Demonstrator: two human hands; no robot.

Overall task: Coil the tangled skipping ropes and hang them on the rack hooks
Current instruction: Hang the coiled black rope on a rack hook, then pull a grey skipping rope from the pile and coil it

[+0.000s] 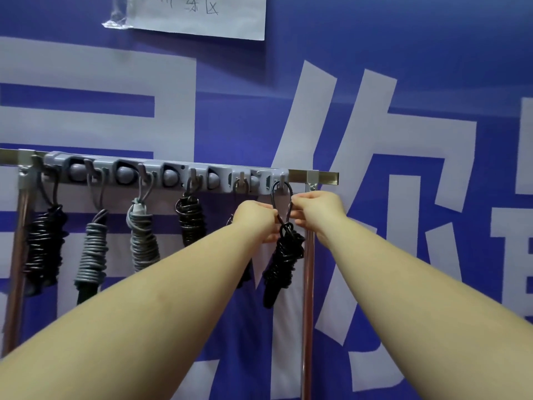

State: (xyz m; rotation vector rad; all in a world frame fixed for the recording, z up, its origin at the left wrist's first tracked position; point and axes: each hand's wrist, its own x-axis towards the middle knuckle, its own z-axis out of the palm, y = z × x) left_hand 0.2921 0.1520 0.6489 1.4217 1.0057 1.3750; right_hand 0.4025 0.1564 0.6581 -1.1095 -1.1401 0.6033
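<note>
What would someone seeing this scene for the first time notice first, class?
Two bare forearms reach up the middle, the left hand and right hand pinching the loop of a black rope that hangs from the rightmost hook. To the left, more coiled ropes, black and grey, dangle in a row from the grey rack. Behind is a blue banner with huge pale characters.

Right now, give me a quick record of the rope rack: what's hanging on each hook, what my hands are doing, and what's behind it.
rack: grey hook rail on a metal bar
hooks, left to right: black coil; grey coil; grey-and-white coil; dark coil; a rope mostly hidden behind the left hand
last hook: black rope, its loop over the hook
left hand: pinches that loop from the left
right hand: pinches it from the right
background: blue banner, taped paper note
</note>
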